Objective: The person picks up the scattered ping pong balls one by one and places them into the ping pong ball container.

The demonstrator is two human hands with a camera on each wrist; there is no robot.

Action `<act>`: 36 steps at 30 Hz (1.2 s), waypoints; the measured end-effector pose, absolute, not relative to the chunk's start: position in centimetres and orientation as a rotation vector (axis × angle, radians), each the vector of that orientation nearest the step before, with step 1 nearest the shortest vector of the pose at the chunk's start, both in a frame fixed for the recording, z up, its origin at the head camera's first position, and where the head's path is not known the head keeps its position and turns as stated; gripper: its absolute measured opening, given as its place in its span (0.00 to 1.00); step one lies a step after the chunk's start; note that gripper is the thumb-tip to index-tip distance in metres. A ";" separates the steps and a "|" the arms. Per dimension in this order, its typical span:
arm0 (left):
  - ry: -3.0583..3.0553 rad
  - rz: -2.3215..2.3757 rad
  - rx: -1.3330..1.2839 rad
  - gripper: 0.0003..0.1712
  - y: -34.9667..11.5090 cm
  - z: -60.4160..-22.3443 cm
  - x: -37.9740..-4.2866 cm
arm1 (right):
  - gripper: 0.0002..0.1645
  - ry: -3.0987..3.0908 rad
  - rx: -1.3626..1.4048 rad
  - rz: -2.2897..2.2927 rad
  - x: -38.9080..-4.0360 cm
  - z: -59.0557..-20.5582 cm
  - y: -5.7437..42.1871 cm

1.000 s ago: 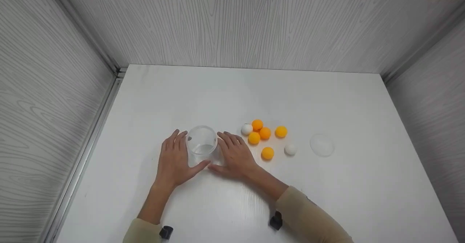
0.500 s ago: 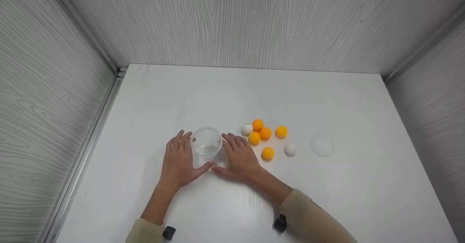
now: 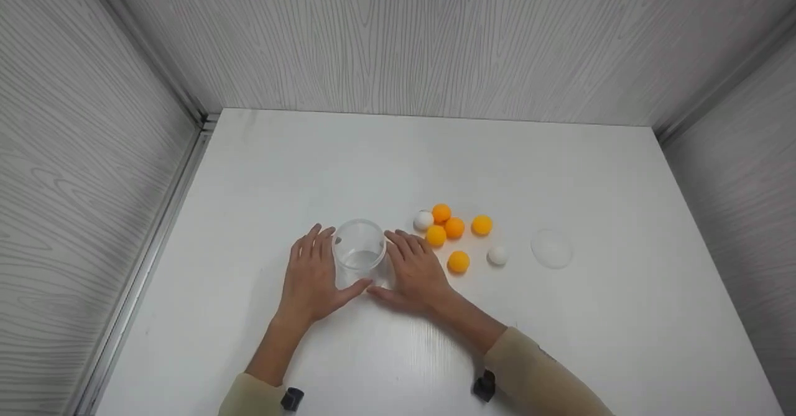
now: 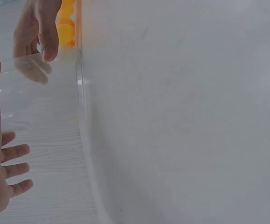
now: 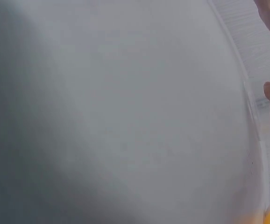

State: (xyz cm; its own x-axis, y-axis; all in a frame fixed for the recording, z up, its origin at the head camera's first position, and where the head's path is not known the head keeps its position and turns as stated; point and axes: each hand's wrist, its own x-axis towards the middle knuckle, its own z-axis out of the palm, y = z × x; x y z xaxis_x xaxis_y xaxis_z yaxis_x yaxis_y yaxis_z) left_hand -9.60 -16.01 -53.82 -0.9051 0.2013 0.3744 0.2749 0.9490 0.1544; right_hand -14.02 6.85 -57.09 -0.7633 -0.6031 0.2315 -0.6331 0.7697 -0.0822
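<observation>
In the head view, a clear round plastic tub (image 3: 360, 259) stands upright on the white table with its top uncovered. My left hand (image 3: 309, 279) lies along its left side, fingers straight and thumb spread toward the near side. On the opposite side, my right hand (image 3: 415, 276) has its fingers extended against the tub and its thumb nearly meeting the left thumb. The left wrist view shows the see-through wall between both hands. Just right of the right hand lie several orange balls (image 3: 458, 262) and two white balls (image 3: 497, 255), like table tennis balls.
A clear round lid (image 3: 551, 248) lies flat to the right of the balls. The white table (image 3: 398, 161) is enclosed by a grey wood-grain back panel (image 3: 398, 43) and side panels.
Both hands and the tub between them have slid a little to the right, closer to the balls. The balls and the lid have stayed put.
</observation>
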 end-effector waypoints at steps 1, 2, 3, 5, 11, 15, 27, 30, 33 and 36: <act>-2.739 -0.287 -0.348 0.61 -16.0 -53.8 -9.6 | 0.54 -2.774 0.980 0.222 -14.0 -57.0 6.9; -2.737 -0.288 -0.348 0.60 -16.0 -53.8 -9.6 | 0.54 -2.774 0.983 0.212 -14.0 -56.9 7.0; -2.736 -0.290 -0.348 0.60 -16.1 -53.8 -9.6 | 0.54 -2.770 0.985 0.195 -14.0 -56.8 7.1; -2.735 -0.291 -0.345 0.60 -16.1 -53.8 -9.6 | 0.54 -2.760 0.994 0.163 -14.1 -56.6 7.4; -2.731 -0.273 -0.341 0.60 -16.0 -53.8 -9.6 | 0.54 -2.699 1.014 0.176 -14.0 -55.9 8.9; -2.736 -0.288 -0.333 0.60 -16.0 -53.8 -9.6 | 0.53 -2.634 1.014 0.221 -14.0 -55.5 10.0; -2.752 -0.276 -0.324 0.60 -16.0 -53.6 -9.5 | 0.53 -2.500 1.005 0.338 -13.8 -54.0 13.3; -2.757 -0.257 -0.320 0.60 -16.0 -53.6 -9.5 | 0.52 -2.508 0.978 0.399 -13.7 -53.6 14.3; -2.755 -0.260 -0.319 0.60 -16.1 -53.6 -9.5 | 0.51 -2.512 0.939 0.457 -13.7 -53.4 15.2; -2.753 -0.277 -0.317 0.60 -16.0 -53.7 -9.5 | 0.50 -2.499 0.906 0.519 -13.8 -53.3 16.3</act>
